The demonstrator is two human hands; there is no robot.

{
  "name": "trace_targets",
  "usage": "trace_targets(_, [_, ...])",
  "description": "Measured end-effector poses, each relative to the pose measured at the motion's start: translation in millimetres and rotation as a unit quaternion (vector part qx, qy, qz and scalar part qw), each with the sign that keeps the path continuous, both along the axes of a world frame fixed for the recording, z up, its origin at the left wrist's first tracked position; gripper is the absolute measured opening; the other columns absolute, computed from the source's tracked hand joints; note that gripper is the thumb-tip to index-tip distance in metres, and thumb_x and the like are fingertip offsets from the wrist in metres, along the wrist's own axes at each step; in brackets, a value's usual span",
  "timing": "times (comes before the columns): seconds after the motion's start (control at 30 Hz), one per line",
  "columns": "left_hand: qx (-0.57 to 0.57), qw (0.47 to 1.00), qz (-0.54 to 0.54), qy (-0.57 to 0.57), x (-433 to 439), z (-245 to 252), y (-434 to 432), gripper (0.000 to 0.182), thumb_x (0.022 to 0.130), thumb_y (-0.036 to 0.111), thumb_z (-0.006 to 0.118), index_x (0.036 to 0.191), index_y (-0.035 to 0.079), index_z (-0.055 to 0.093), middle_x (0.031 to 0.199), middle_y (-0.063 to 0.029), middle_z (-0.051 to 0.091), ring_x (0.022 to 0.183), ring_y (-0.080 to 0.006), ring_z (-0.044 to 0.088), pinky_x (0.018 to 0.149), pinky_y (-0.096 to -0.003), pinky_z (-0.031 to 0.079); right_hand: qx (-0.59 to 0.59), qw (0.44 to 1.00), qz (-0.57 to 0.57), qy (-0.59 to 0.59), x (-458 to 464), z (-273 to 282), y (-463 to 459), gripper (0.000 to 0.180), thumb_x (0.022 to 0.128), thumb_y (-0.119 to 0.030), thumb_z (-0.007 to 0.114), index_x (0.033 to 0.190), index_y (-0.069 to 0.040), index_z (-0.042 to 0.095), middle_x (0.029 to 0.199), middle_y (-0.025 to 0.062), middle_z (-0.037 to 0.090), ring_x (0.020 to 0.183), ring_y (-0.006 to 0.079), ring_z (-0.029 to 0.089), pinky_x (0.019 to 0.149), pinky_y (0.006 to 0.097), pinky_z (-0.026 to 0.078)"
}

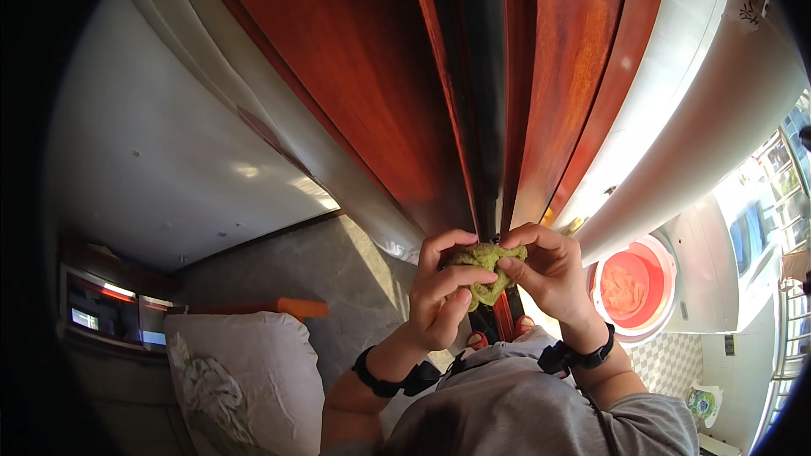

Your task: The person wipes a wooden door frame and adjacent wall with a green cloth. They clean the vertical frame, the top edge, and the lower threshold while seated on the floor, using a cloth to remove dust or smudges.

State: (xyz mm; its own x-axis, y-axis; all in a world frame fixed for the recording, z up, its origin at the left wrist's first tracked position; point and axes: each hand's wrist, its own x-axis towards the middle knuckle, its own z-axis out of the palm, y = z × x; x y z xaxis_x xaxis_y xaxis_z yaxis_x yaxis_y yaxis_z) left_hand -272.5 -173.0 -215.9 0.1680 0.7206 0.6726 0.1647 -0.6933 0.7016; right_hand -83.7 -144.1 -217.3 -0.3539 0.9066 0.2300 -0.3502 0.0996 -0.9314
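Note:
A bunched yellow-green cloth [485, 266] is held between both hands in front of my chest. The fingers of my left hand [447, 288] grip its left side, with the index fingertip near its top. My right hand [545, 269] pinches its upper right part between thumb and fingers. Just beyond the cloth stands a reddish-brown wooden door frame [488, 139], with a dark strip running down its middle. The fingertips are close to the frame; whether they touch it I cannot tell. Black bands are around both wrists.
At the right, a pink-and-white bucket [668, 278] holds a pinkish cloth, beside a white rounded appliance [703, 266]. A bed with a white cover [279, 361] is at the lower left. Red footwear [477, 339] shows below, on the floor by the door frame. White walls flank the frame.

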Motion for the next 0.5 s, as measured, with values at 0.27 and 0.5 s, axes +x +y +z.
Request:
trace_targets(0.27, [-0.212, 0.965, -0.016, -0.152, 23, -33, -18, 0.073, 0.085, 0.001, 0.07, 0.147, 0.001, 0.03, 0.13, -0.0153, 0.053, 0.119, -0.0194, 0.054, 0.102, -0.0344, 0.044, 0.009, 0.989, 0.117, 0.084, 11, -15, 1, 0.028, 0.091, 0.015, 0.058, 0.117, 0.007, 0.062, 0.118, 0.0125, 0.064, 0.111, 0.019, 0.063, 0.098, 0.0314, 0.051])
trace_targets(0.5, [-0.341, 0.916, -0.113, -0.179, 2, -41, -31, 0.029, 0.086, -0.002, 0.062, 0.116, -0.004, 0.062, 0.126, -0.0141, 0.059, 0.121, -0.0196, 0.055, 0.102, -0.034, 0.044, -0.047, 0.976, 0.189, 0.099, 28, -27, 3, 0.029, 0.091, 0.011, 0.063, 0.12, 0.007, 0.063, 0.114, 0.0137, 0.069, 0.106, 0.0177, 0.066, 0.094, 0.0305, 0.053])
